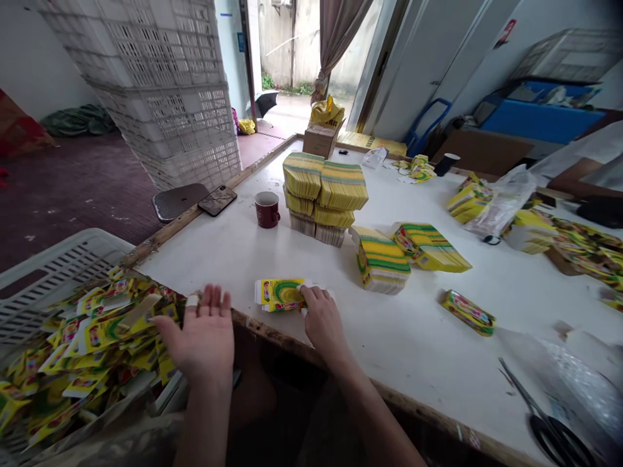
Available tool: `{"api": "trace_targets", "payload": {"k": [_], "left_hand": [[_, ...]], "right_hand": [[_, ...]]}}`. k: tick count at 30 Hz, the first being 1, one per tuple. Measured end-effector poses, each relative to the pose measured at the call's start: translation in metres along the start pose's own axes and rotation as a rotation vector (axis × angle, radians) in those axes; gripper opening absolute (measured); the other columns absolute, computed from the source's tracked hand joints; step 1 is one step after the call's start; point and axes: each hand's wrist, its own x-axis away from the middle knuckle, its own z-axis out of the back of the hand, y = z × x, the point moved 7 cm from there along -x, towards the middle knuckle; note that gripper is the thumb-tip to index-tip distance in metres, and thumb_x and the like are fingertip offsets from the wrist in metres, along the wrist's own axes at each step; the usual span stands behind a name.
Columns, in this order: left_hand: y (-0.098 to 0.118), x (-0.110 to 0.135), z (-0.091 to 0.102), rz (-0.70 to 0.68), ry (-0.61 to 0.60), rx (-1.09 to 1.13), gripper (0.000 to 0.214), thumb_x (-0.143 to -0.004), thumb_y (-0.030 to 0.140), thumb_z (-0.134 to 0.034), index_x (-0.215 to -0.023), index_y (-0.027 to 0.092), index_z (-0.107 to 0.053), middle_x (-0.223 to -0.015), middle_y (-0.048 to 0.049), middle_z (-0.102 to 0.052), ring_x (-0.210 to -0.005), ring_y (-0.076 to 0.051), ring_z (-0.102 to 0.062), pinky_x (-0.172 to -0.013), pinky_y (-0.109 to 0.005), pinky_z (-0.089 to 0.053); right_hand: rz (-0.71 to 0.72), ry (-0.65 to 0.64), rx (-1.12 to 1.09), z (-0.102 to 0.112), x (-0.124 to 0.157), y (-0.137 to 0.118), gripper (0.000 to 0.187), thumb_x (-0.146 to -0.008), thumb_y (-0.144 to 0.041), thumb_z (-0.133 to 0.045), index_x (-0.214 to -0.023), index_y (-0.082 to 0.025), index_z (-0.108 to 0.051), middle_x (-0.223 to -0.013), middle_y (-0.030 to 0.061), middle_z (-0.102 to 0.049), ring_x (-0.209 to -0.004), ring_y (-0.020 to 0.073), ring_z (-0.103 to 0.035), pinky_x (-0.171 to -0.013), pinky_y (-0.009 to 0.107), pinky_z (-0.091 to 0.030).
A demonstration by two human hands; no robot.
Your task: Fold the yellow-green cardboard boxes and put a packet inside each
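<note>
My left hand [207, 337] is palm up with its fingers stretched out and nothing in it, beside the table's front edge. One finger has a white wrapping on it. My right hand [324, 321] has bent fingers gripping the right end of a flat yellow carton [280, 294], which lies on the white table [219, 253]. To the left, a white plastic crate [63, 259] holds a heap of yellow cartons [97, 344]. Beyond my right hand stand bundled stacks of flat cartons [382, 256], with a taller pile [321, 194] behind.
A dark red mug [267, 210] and a phone [217, 200] are at the left side. Black scissors [545, 415], a filled carton [468, 312] and clear plastic [574, 370] lie at right. At the far right another person's arm [584, 176] shows. Stacked crates [160, 91] stand behind.
</note>
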Motion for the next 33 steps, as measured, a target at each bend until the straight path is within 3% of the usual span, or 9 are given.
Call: {"api": "trace_targets", "payload": {"k": [4, 8, 11, 15, 19, 22, 26, 29, 33], "left_hand": [[-0.023, 0.009, -0.004, 0.000, -0.044, -0.100, 0.060, -0.073, 0.069, -0.058, -0.109, 0.021, -0.053, -0.127, -0.0128, -0.052, -0.124, -0.027, -0.049, -0.111, -0.049, -0.033], [-0.045, 0.032, -0.014, -0.068, -0.184, -0.144, 0.062, -0.065, 0.068, -0.068, -0.108, 0.026, -0.054, -0.127, -0.0072, -0.053, -0.121, -0.024, -0.049, -0.101, -0.038, -0.041], [-0.067, 0.055, -0.023, 0.091, -0.331, -0.129, 0.063, -0.063, 0.067, -0.071, -0.106, 0.023, -0.057, -0.113, -0.0076, -0.060, -0.104, -0.024, -0.058, -0.086, -0.033, -0.049], [-0.065, 0.064, -0.016, 0.088, -0.243, -0.030, 0.048, -0.071, 0.066, -0.064, -0.087, 0.021, -0.060, -0.077, 0.0004, -0.057, -0.075, -0.015, -0.057, -0.070, -0.024, -0.050], [-0.065, 0.058, -0.013, 0.108, -0.299, -0.010, 0.058, -0.069, 0.078, -0.055, -0.081, 0.021, -0.060, -0.074, 0.0022, -0.055, -0.068, -0.012, -0.053, -0.068, -0.021, -0.050], [-0.068, 0.057, -0.018, 0.114, -0.462, -0.115, 0.066, -0.065, 0.081, -0.053, -0.091, 0.021, -0.063, -0.083, -0.0027, -0.064, -0.078, -0.018, -0.061, -0.072, -0.028, -0.053], [-0.060, 0.052, -0.024, -0.048, -0.545, -0.411, 0.027, -0.079, 0.039, -0.071, -0.098, 0.020, -0.066, -0.090, -0.0030, -0.071, -0.086, -0.018, -0.065, -0.077, -0.025, -0.053], [-0.048, 0.049, -0.031, -0.120, -0.578, -0.526, 0.023, -0.080, 0.027, -0.069, -0.102, 0.021, -0.066, -0.092, -0.0031, -0.073, -0.089, -0.018, -0.066, -0.082, -0.026, -0.053], [-0.023, 0.054, -0.047, -0.243, -0.726, -0.567, 0.068, -0.072, 0.042, -0.076, -0.130, 0.025, -0.045, -0.130, -0.0108, -0.057, -0.123, -0.027, -0.052, -0.106, -0.040, -0.041]], "right_hand": [[-0.024, 0.052, -0.017, 0.006, 0.003, -0.001, 0.056, -0.069, 0.003, -0.046, -0.122, -0.013, -0.046, -0.111, 0.0151, -0.057, -0.102, 0.0290, -0.050, -0.092, 0.048, -0.044], [-0.116, 0.055, -0.406, 0.018, 0.016, -0.002, 0.064, -0.067, -0.006, -0.061, -0.124, -0.019, -0.034, -0.095, 0.0035, -0.053, -0.079, 0.0181, -0.054, -0.072, 0.033, -0.049], [-0.050, -0.165, -0.804, 0.013, 0.031, -0.022, 0.069, -0.065, -0.010, -0.067, -0.125, -0.024, -0.036, -0.090, -0.0013, -0.050, -0.069, 0.0125, -0.050, -0.061, 0.026, -0.044], [0.026, -0.391, -1.151, 0.000, 0.052, -0.051, 0.064, -0.068, -0.024, -0.075, -0.123, -0.026, -0.044, -0.091, -0.0011, -0.051, -0.078, 0.0134, -0.048, -0.069, 0.027, -0.041], [-0.025, -0.339, -1.101, -0.011, 0.052, -0.052, 0.059, -0.064, -0.031, -0.081, -0.115, -0.025, -0.051, -0.081, -0.0037, -0.050, -0.073, 0.0130, -0.045, -0.065, 0.026, -0.037], [-0.072, -0.227, -1.156, -0.006, 0.043, -0.039, 0.047, -0.069, -0.034, -0.077, -0.109, -0.024, -0.056, -0.077, -0.0040, -0.054, -0.069, 0.0124, -0.048, -0.063, 0.025, -0.038], [-0.052, -0.049, -1.113, 0.019, 0.034, -0.013, 0.017, -0.079, -0.034, -0.068, -0.093, -0.023, -0.066, -0.083, -0.0004, -0.064, -0.077, 0.0155, -0.057, -0.070, 0.027, -0.047], [0.048, 0.099, -0.904, 0.044, 0.033, 0.001, 0.010, -0.084, -0.028, -0.062, -0.090, -0.026, -0.070, -0.084, 0.0003, -0.068, -0.076, 0.0161, -0.060, -0.067, 0.028, -0.048], [0.255, 0.298, -0.319, 0.076, 0.039, -0.003, 0.022, -0.086, -0.016, -0.058, -0.093, -0.031, -0.072, -0.085, 0.0018, -0.069, -0.080, 0.0191, -0.059, -0.076, 0.037, -0.048]]}}
